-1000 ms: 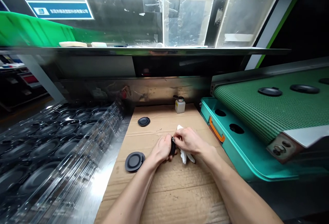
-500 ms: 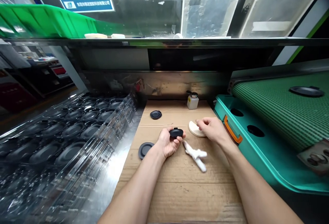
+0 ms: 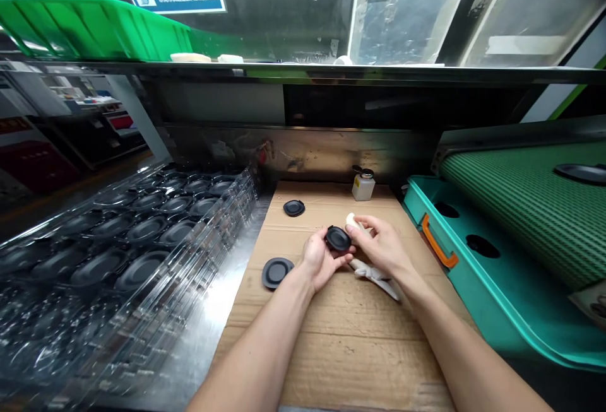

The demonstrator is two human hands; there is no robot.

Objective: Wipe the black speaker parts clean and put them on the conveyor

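My left hand (image 3: 320,260) grips a small round black disc (image 3: 338,238), tilted with its face toward me. My right hand (image 3: 382,246) is closed on a cream-white pad (image 3: 351,221) and holds it against the disc's right edge. A crumpled white cloth (image 3: 376,274) lies on the cardboard sheet (image 3: 350,336) just under my right wrist. Two more black discs rest on the cardboard: a stacked pair (image 3: 277,272) left of my left hand and a single one (image 3: 294,208) farther back.
Clear plastic trays (image 3: 127,241) filled with black discs stretch along the left. A small bottle (image 3: 363,185) stands at the back of the cardboard. On the right sit a teal tray (image 3: 473,286) with an orange handle (image 3: 438,249) and a green conveyor belt (image 3: 530,210) carrying discs.
One second ago both hands worked the disc with the cloth. The cloth was dropped, my right hand picked up the white pad and brought it to the disc, which my left hand turned up.
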